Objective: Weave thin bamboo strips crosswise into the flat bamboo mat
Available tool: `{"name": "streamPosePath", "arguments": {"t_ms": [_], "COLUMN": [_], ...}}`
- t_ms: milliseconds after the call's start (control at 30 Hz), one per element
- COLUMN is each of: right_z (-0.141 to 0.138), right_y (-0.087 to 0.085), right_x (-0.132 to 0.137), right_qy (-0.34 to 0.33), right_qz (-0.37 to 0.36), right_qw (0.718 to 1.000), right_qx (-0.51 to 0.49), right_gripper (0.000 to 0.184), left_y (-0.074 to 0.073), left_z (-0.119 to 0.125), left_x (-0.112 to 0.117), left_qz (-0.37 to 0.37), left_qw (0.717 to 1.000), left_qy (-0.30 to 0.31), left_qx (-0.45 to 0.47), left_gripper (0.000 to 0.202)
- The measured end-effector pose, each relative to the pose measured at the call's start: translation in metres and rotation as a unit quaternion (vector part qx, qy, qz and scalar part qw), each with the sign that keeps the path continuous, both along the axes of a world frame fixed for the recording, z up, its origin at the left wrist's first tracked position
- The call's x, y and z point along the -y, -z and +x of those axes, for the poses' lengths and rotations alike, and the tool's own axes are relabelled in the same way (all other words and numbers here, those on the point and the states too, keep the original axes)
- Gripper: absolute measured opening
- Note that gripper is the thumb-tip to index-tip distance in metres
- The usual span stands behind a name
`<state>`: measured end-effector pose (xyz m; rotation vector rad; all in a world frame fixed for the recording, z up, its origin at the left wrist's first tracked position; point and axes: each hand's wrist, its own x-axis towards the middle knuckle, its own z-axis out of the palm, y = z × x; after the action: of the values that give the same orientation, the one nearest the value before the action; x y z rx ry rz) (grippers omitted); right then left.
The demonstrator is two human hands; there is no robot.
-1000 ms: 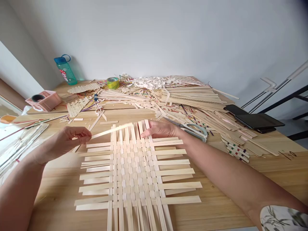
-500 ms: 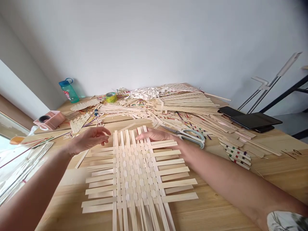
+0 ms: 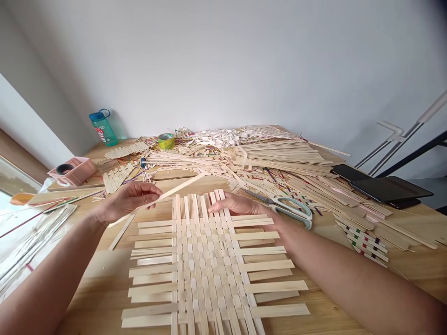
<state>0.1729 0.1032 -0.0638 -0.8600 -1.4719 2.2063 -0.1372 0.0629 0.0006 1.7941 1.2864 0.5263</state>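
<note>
A loose bamboo strip (image 3: 176, 189) was pinched by the left hand (image 3: 130, 199) at 10 o'clock; the part-woven mat (image 3: 209, 260), edges unfinished, was pressed flat by the right hand (image 3: 237, 204).

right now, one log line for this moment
left hand: pinching loose strip | right hand: flat on woven mat far edge | scissors: beside right hand

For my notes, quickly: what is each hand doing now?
Left hand: closed on a loose strip.
Right hand: open, flat on the woven mat.

matt wooden strip mat (image 3: 209, 265), wood table (image 3: 349, 321)
</note>
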Motion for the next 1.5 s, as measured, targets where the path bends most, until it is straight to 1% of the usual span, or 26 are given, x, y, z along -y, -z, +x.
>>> {"name": "streamPosePath", "arguments": {"t_ms": [133, 233, 333, 467, 533, 600, 667, 733, 867, 900, 1000, 1100, 1133, 1233, 1333, 1400, 1500], "right_z": [-0.001, -0.004, -0.005, -0.003, -0.002, -0.002, -0.003, -0.004, -0.006, -0.006, -0.006, -0.008, -0.009, -0.015, -0.020, -0.022, -0.022], "right_y": [0.001, 0.002, 0.002, -0.001, -0.002, -0.001, 0.000, 0.001, -0.001, -0.002, -0.003, -0.005, -0.005, -0.008, -0.011, -0.012, -0.010], "right_x": [-0.001, -0.001, 0.001, 0.004, 0.005, 0.005, 0.004, 0.001, -0.004, -0.005, -0.004, -0.001, 0.000, 0.005, 0.013, 0.017, 0.020], "right_qy": [0.011, 0.009, -0.003, -0.022, -0.037, -0.051, -0.055, -0.043, 0.004, 0.013, 0.029, 0.042, 0.030, -0.003, -0.007, 0.019, 0.077], "right_qz": [-0.001, -0.002, -0.003, 0.002, 0.008, 0.017, 0.029, 0.051, 0.120, 0.134, 0.162, 0.191, 0.193, 0.170, 0.122, 0.092, 0.056], "right_qw": [1.000, 0.999, 0.999, 0.998, 0.998, 0.997, 0.998, 0.998, 0.989, 0.985, 0.972, 0.963, 0.966, 0.981, 0.989, 0.993, 0.994], "right_qx": [-0.012, -0.034, -0.052, -0.053, -0.051, -0.046, -0.031, 0.002, 0.089, 0.110, 0.165, 0.186, 0.166, 0.098, 0.083, 0.075, 0.045], "right_gripper": [0.024, 0.031, 0.040, 0.032, 0.028, 0.030, 0.036, 0.039, 0.032, 0.033, 0.041, 0.034, 0.030, 0.024, 0.026, 0.031, 0.043], "left_y": [-0.012, -0.016, -0.014, -0.008, -0.007, -0.008, -0.010, -0.012, -0.012, -0.012, -0.006, 0.004, 0.006, 0.011, 0.012, 0.010, 0.006], "left_z": [0.001, 0.003, 0.004, 0.004, 0.005, 0.007, 0.010, 0.013, 0.024, 0.029, 0.046, 0.063, 0.067, 0.074, 0.075, 0.074, 0.072], "left_x": [0.004, 0.006, 0.005, 0.003, 0.003, 0.004, 0.005, 0.007, 0.013, 0.016, 0.027, 0.034, 0.036, 0.039, 0.041, 0.042, 0.042], "left_qz": [0.018, 0.037, 0.059, 0.071, 0.077, 0.084, 0.089, 0.097, 0.143, 0.157, 0.180, 0.200, 0.209, 0.215, 0.216, 0.215, 0.202], "left_qw": [0.998, 0.993, 0.986, 0.975, 0.969, 0.961, 0.955, 0.950, 0.938, 0.935, 0.930, 0.930, 0.928, 0.927, 0.930, 0.937, 0.946], "left_qy": [0.034, 0.038, 0.040, 0.044, 0.033, 0.014, -0.003, -0.011, -0.011, -0.012, -0.049, -0.029, -0.024, -0.007, -0.012, -0.019, -0.026], "left_qx": [-0.056, -0.102, -0.151, -0.206, -0.233, -0.262, -0.285, -0.298, -0.316, -0.318, -0.317, -0.307, -0.306, -0.309, -0.297, -0.275, -0.253], "left_gripper": [0.025, 0.021, 0.021, 0.029, 0.031, 0.032, 0.033, 0.031, 0.021, 0.019, 0.017, 0.011, 0.011, 0.013, 0.017, 0.019, 0.018]}}
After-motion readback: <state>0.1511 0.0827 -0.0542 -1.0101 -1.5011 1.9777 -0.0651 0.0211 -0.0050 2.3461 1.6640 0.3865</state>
